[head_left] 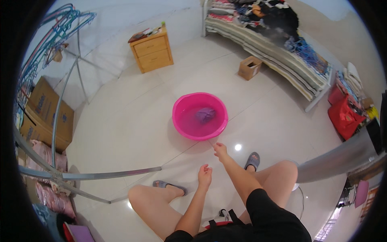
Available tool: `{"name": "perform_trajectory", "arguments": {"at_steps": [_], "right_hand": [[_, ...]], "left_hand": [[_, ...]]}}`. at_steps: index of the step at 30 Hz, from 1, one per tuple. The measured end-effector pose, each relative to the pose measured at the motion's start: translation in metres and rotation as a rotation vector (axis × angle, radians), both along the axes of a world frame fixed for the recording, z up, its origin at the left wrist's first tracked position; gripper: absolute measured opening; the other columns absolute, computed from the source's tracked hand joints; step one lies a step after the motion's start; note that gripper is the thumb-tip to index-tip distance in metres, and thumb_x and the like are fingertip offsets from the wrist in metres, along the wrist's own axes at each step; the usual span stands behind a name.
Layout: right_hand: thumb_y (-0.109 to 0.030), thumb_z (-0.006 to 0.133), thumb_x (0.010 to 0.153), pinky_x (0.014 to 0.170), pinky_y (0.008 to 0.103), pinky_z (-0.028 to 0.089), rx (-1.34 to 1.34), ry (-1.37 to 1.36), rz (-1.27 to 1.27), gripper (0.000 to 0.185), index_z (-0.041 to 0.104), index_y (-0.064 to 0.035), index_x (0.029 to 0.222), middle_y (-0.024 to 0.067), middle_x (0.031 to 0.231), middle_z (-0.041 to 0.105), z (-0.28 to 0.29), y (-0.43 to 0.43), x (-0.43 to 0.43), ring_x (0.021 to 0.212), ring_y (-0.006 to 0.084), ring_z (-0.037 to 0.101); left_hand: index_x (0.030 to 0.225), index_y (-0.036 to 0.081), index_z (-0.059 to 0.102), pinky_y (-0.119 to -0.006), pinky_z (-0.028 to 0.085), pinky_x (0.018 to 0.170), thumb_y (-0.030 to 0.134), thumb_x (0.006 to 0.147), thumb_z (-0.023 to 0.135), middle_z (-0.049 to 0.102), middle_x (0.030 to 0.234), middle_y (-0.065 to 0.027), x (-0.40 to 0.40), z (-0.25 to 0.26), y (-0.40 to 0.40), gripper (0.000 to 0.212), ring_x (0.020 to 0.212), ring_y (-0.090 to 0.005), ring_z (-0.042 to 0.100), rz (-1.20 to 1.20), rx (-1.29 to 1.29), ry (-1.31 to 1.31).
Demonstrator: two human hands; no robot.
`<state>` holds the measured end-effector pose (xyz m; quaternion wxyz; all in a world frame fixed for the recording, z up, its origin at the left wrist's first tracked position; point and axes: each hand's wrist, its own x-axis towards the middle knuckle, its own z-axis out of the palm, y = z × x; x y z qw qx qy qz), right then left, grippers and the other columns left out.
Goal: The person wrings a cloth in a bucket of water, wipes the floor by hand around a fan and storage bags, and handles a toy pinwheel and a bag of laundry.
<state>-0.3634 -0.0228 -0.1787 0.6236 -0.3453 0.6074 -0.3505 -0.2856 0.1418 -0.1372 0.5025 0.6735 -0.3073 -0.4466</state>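
Observation:
A bright pink plastic basin [178, 128] stands on the tiled floor in front of me, holding cloudy water. A bunched purple cloth [206, 114] lies partly under the water, right of the basin's middle. My right hand [221, 151] is just outside the basin's near rim, fingers loosely bent, with nothing seen in it. Lower and farther left, my left hand [205, 176] hovers between my knees with its fingers half curled and no object visible in it. Neither hand touches the basin.
A metal clothes rack [57, 121] with hangers [60, 27] rises at left beside a cardboard carton [56, 115]. A wooden nightstand [152, 50] is against the wall. Near the bed [272, 57] sits a small cardboard box [249, 68]. A red bag [344, 116] and grey cylindrical appliance [335, 157] are at right.

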Motion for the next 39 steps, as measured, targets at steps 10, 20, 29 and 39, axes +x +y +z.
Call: {"name": "perform_trajectory", "arguments": {"at_steps": [10,20,29,39], "right_hand": [[-0.032,0.059,0.085,0.093,0.0418,0.038,0.421,-0.803,-0.290,0.030,0.052,-0.0084,0.103,0.0058,0.102,0.056,-0.068,-0.047,0.043,0.100,0.0215,0.050],[-0.033,0.050,0.092,0.070,0.0312,0.047,0.386,-0.794,-0.435,0.028,0.054,-0.0065,0.087,0.0043,0.075,0.054,-0.072,-0.018,0.006,0.076,0.0188,0.053],[-0.032,0.046,0.088,0.050,0.0265,0.040,0.407,-0.680,-0.418,0.025,0.054,-0.0112,0.077,0.0006,0.064,0.054,-0.061,0.057,-0.048,0.057,0.0151,0.051],[-0.034,0.042,0.079,0.040,0.0262,0.028,0.421,-0.347,-0.475,0.024,0.049,-0.0138,0.068,0.0010,0.056,0.052,-0.053,0.174,-0.094,0.044,0.0148,0.045]], "left_hand": [[0.113,0.002,0.052,-0.025,0.044,0.064,0.021,0.085,0.056,0.059,0.091,-0.0049,0.010,-0.028,-0.003,0.034,0.081,-0.0151,0.060,0.189,0.130,0.281],[0.109,0.000,0.054,-0.023,0.044,0.063,0.014,0.086,0.054,0.060,0.087,-0.0066,-0.009,-0.028,-0.026,0.027,0.080,-0.0130,0.060,0.161,0.052,0.272],[0.103,0.000,0.055,-0.029,0.047,0.070,0.012,0.084,0.055,0.061,0.085,-0.0091,-0.035,-0.012,-0.022,0.023,0.078,-0.0163,0.059,0.194,-0.098,0.110],[0.100,0.000,0.056,-0.035,0.048,0.072,0.013,0.080,0.058,0.063,0.084,-0.0132,-0.051,-0.029,0.008,0.023,0.079,-0.0252,0.061,0.144,0.023,-0.218]]}}
